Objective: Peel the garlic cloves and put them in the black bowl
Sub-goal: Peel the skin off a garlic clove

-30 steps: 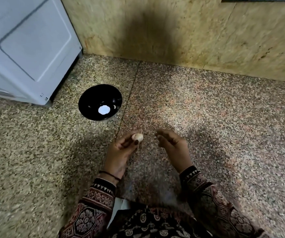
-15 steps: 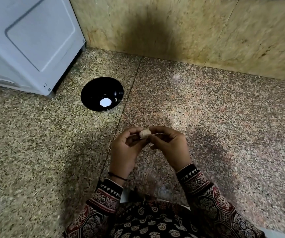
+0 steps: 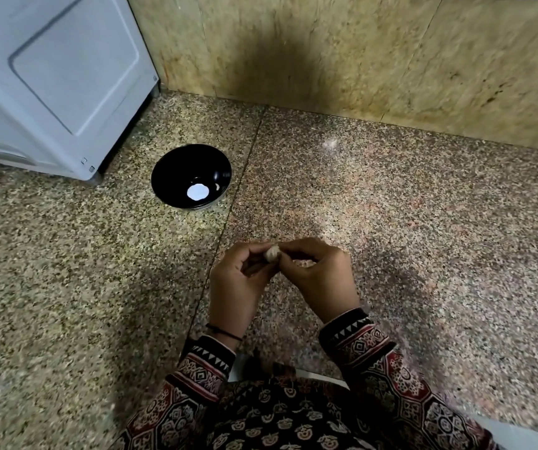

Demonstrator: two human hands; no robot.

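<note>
Head view: my left hand [image 3: 237, 287] and right hand [image 3: 321, 274] both pinch one garlic clove [image 3: 272, 253] above the floor [image 3: 423, 222], black bowl [image 3: 176, 167] nearby.

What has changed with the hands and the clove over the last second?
The right hand moved left to the clove, which only the left hand pinched a second ago. Now the fingers of both hands hold it between them. The bowl stayed on the floor beside the white appliance.
</note>
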